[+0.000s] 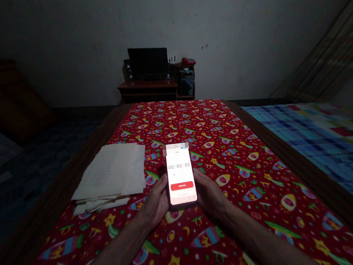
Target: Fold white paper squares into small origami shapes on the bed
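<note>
A lit smartphone (180, 175) is held upright in front of me, above the table, its screen facing me. White digits reading 00:00:00 in dark type and a red button below them show on it; the top of the screen is blurred out. My left hand (157, 202) grips the phone's left edge, thumb along the side. On the right edge, my right hand (209, 191) grips it likewise. Most fingers of both hands are hidden behind the phone. Left of my left hand lies an uneven stack of papers (113, 169), the top sheet faintly printed.
A red cloth (226, 237) with rockets and stars covers the long table. Beyond it, a black monitor (148, 62) and speakers stand on a wooden desk (146, 87), beside a red telephone (188, 61). At right lies a blue checked sheet (278, 129); a wooden cabinet (6, 96) stands left.
</note>
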Demonstrator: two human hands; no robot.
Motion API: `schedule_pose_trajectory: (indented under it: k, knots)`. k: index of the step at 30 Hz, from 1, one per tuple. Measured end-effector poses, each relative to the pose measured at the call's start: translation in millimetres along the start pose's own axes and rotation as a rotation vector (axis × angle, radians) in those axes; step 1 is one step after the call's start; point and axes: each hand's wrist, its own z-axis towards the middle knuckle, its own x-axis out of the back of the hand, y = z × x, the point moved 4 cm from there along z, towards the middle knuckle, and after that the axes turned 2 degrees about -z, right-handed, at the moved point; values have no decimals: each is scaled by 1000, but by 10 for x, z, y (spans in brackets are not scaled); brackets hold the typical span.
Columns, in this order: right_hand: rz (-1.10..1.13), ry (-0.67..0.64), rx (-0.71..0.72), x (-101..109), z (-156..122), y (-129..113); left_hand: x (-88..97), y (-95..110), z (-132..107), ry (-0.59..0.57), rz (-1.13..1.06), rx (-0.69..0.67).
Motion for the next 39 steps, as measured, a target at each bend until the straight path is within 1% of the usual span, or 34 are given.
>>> schedule_pose_trajectory:
  k: [6,12,25,31,35,39]
  knots:
    - [4,-21,20,3,16,-2,17,-1,10,-2,14,-5]
    - [6,10,-2,-8,13,-6,-3,13,-9,22,32,-3]
    - [0,-24,16,-13,10,-7,4,3,2,-13,21,-2]
    - [-1,-6,21,9,14,4,12,5,3,-10,22,-6]
    - [7,-21,20,0,10,2,3,0,0,-20,11,2]
    - [-17,21,9,-16,4,-8,4,0,0,-17,15,-6]
